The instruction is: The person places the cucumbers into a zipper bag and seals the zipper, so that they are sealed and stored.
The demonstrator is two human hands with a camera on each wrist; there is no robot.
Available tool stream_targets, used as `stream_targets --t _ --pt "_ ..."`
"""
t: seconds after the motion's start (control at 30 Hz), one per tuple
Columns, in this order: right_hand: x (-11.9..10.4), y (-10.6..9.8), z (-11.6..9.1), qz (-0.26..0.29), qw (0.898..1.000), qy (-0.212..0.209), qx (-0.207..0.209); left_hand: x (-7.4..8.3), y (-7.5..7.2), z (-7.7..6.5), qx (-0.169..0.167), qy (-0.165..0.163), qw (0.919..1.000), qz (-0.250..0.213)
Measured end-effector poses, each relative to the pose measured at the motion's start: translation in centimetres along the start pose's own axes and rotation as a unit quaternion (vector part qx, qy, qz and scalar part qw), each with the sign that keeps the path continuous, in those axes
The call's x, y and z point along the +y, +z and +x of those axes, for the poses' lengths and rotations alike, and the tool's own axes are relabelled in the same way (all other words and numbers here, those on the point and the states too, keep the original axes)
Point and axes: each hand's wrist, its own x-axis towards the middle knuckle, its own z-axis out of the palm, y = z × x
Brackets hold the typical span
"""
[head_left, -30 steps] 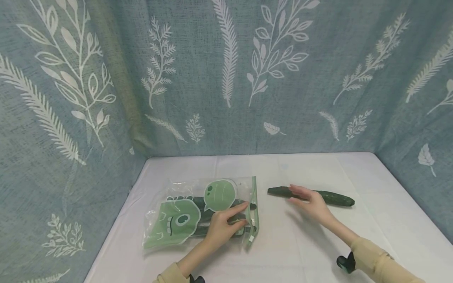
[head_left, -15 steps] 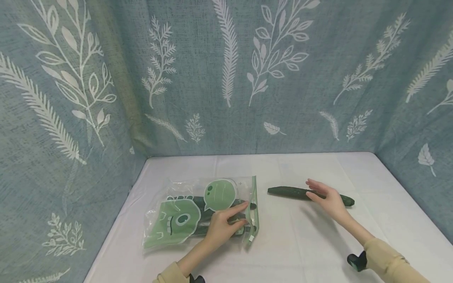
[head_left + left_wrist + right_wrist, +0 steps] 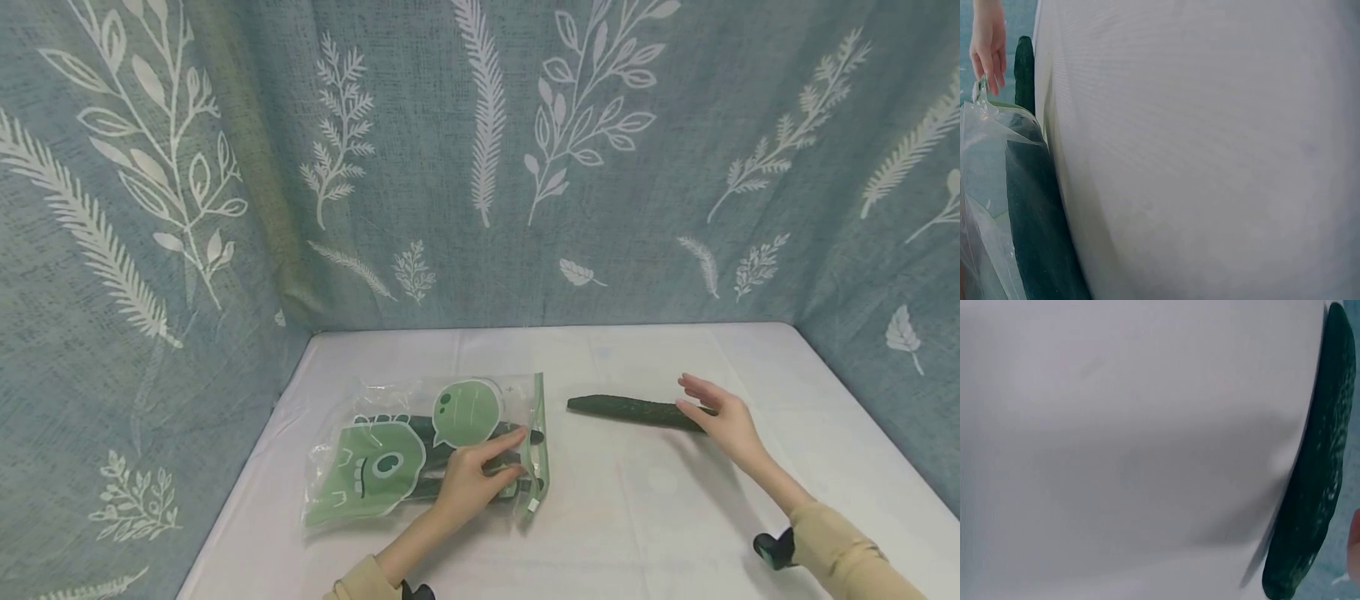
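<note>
A clear zip bag (image 3: 378,479) with a green cartoon print lies on the left part of the table, several dark green cucumbers inside. My left hand (image 3: 471,475) holds the bag near its zip edge, thumb and index finger on the film; the other fingertips are hidden. To the right lies a loose cucumber (image 3: 626,408), also large in the right wrist view. Above its right end hovers my right hand (image 3: 731,425), fingers loosely extended and gripping nothing. In the left wrist view a bagged cucumber (image 3: 1041,219) shows through the film.
A white cloth (image 3: 600,533) covers the table. Blue-green curtains (image 3: 435,167) with white leaf prints rise behind it and along both sides. Dark wrist cameras (image 3: 774,548) sit at the beige sleeves.
My right hand has moved rightward along the loose cucumber, from near its left part to its right end, uncovering its left and middle. The left hand, bag and cucumber have stayed put.
</note>
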Motion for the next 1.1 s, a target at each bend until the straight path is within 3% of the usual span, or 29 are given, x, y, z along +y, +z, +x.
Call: stream_targets --t 0.57,1.1 --pt "2.4 -2.2 0.0 -0.003 1.000 0.024 0.009 0.3 -0.1 0.0 0.004 0.004 1.0000 0.002" --pt "4.2 -2.7 -0.6 -0.042 0.990 0.067 -0.112 0.0 0.1 -0.1 0.006 0.001 1.0000 0.000"
